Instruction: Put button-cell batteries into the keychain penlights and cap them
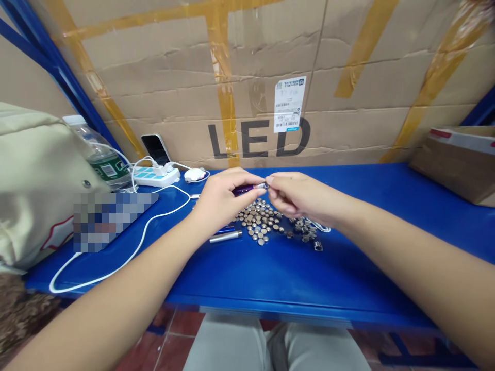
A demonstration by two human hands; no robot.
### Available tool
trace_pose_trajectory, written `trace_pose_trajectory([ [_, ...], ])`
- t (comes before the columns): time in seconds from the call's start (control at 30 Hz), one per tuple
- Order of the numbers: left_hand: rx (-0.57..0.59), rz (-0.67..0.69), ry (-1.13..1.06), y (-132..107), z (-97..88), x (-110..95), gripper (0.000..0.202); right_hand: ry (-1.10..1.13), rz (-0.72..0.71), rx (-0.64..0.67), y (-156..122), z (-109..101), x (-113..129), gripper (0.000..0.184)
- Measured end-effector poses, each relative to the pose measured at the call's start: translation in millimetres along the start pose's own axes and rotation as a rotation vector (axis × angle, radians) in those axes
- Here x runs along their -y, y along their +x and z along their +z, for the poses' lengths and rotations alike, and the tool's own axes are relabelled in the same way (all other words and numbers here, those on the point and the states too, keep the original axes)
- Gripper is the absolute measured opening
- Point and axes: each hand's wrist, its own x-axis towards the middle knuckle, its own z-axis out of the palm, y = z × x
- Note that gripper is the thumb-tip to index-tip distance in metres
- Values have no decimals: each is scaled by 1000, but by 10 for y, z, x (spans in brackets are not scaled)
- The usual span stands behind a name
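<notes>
My left hand (220, 193) is closed around a slim purple metal tube (244, 189), holding it roughly level above the table. At the tube's right end a shiny metal part (263, 185) shows. Against that end the fingertips of my right hand (288, 193) are pinched together; what they hold is too small to make out. Below both hands lies a loose pile of button cells (260, 219). Small metal clips (307, 229) are heaped to its right. A silver tube (226, 236) and a blue tube (228, 229) rest at the pile's left, partly under my left hand.
The blue table (247, 278) backs onto a large taped cardboard box (174, 103). At left are a power strip (157, 176), white cable (145, 234), phone (155, 149), bottle (110, 167) and beige bag (34, 180). An open carton (456, 165) stands at right.
</notes>
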Motion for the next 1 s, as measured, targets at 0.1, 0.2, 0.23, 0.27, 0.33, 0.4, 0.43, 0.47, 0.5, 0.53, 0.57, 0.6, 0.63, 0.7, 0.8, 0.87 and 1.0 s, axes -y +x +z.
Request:
trace_pose_trajectory([
  [0.1, -26, 73, 69, 7, -20, -19, 13, 217, 52, 81, 14, 14, -3, 32],
  [0.2, -9, -28, -21, 10, -2, -9, 15, 103, 32, 95, 6, -30, 7, 33],
  [0.23, 8, -105, -93, 10, 11, 0, 18, -14, -2, 60, 0, -56, 11, 35],
  [0.27, 32, -185, -174, 9, 25, 10, 21, -165, -55, 5, -7, -84, 16, 36],
  [0.33, 86, -315, -323, 6, 51, 29, 28, -505, -194, -114, -19, -143, 22, 37],
  [0.4, 122, -376, -410, 4, 66, 42, 31, -764, -327, -162, -28, -191, 26, 36],
  [0.43, 127, -387, -436, 4, 69, 45, 31, -845, -375, -154, -32, -209, 28, 36],
  [0.47, 124, -395, -455, 4, 69, 47, 32, -905, -405, -136, -36, -222, 30, 35],
  [0.5, 117, -402, -470, 5, 68, 48, 32, -959, -422, -124, -40, -232, 32, 34],
  [0.53, 112, -407, -482, 6, 65, 50, 33, -1017, -429, -120, -44, -238, 34, 32],
  [0.57, 110, -410, -490, 7, 61, 53, 33, -1081, -430, -122, -48, -243, 36, 31],
  [0.6, 111, -410, -492, 6, 58, 59, 33, -1140, -427, -124, -52, -246, 38, 29],
  [0.63, 114, -407, -488, 6, 55, 66, 33, -1188, -421, -125, -55, -248, 38, 29],
  [0.7, 135, -389, -467, 3, 51, 82, 32, -1242, -412, -119, -54, -249, 31, 29],
  [0.8, 153, -340, -399, -2, 48, 89, 28, -1220, -418, -97, -38, -239, 4, 29],
  [0.87, 135, -276, -315, -2, 42, 73, 24, -1130, -427, -80, -25, -217, -15, 30],
  [1.0, 65, -43, -54, -2, 14, 39, 14, -710, -300, -69, -11, -133, -28, 31],
])
